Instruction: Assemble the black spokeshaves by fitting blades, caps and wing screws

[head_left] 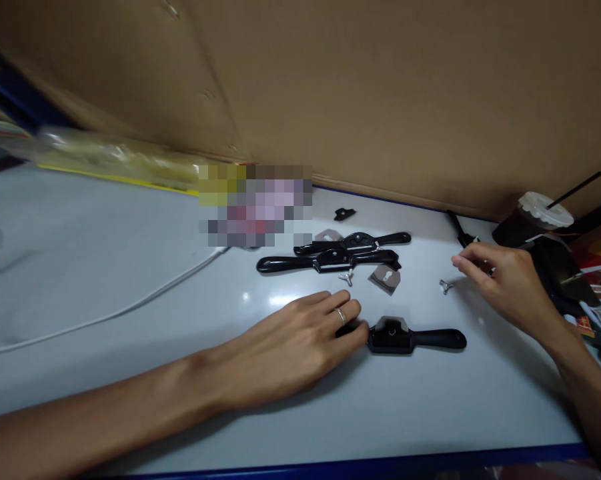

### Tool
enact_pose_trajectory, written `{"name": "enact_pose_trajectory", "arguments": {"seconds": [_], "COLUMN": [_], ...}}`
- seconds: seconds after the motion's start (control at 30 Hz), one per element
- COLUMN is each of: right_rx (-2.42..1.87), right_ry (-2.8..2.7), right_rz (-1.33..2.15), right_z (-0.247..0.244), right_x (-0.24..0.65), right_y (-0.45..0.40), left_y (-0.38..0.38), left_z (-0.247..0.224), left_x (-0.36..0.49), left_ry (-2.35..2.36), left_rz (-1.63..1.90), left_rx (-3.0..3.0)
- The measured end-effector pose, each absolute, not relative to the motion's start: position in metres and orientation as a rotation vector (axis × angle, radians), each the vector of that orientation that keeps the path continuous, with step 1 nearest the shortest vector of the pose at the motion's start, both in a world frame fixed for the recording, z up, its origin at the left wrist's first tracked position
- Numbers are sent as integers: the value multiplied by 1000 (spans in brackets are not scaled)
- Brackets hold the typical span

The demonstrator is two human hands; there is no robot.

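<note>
My left hand (310, 330), with a ring on one finger, is closed over the left handle of a black spokeshave (391, 337) lying on the table. A grey blade sits at its middle, and its right handle points right. My right hand (510, 283) hovers with bent, slightly parted fingers, nothing visible in them. Just left of its fingertips lies a silver wing screw (445, 287). Beyond my left hand lie two more black spokeshaves, a nearer one (333, 260) and a farther one (360, 241). Beside them are a loose blade (385, 279) and another wing screw (347, 277).
A small black cap plate (344, 213) lies farther back. At right stand a lidded drink cup (533, 220) with a straw and some clutter; another black handle (460, 230) is behind my right hand. A white cable (155, 293) crosses the left side. Cardboard (380, 100) rises behind.
</note>
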State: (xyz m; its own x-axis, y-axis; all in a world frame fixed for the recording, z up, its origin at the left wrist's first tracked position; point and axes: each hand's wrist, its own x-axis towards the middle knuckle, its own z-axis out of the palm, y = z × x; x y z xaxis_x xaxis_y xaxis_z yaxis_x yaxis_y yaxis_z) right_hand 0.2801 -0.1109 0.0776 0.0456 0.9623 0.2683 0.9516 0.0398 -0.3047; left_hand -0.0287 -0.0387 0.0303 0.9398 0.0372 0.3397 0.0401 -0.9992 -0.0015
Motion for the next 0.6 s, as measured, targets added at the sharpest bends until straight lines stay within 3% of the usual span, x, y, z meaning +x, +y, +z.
{"name": "enact_pose_trajectory", "arguments": {"seconds": [0.33, 0.6], "right_rx": [-1782, -1940], "right_ry": [-2352, -2357], "right_rz": [320, 338], "right_z": [71, 70], "right_x": [287, 281], "right_y": [-115, -116], "left_y": [-39, -39], "left_z": [30, 29], "left_x": [-28, -28], "left_ry": [-59, -63], "left_rz": [-552, -550], "left_rx": [-3091, -3076]}}
